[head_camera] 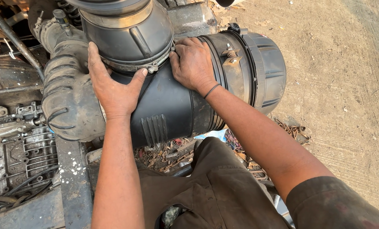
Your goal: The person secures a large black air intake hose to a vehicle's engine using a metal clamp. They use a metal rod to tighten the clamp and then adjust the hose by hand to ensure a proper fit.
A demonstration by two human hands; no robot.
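Now, head view: both bare hands rest on a big black air filter drum (176, 106) that lies on its side by an engine.
Left hand (113, 87): it lies flat where the drum meets the wide black pipe (126, 29) above it. The fingers are straight and close together and point up along the pipe. The thumb sticks out wide to the right, and its tip touches the metal clamp band (149, 65) (the shiny ring around the pipe's end). This hand grips nothing; it only presses.
Right hand (192, 63): it lies palm down on top of the drum, just right of the clamp. The fingers are bent and close together, with the tips up by the clamp's end. I cannot tell if they pinch anything there. A thin dark band is on the wrist.
Drum: its ribbed end cap (266, 68) points right, over the dirt ground (342, 85). A small spring latch (231, 55) sits on top, near the right hand.
Left of drum: a dusty ribbed hose (66, 97) bends down beside the left hand.
Below: the person's brown clothes (215, 191).
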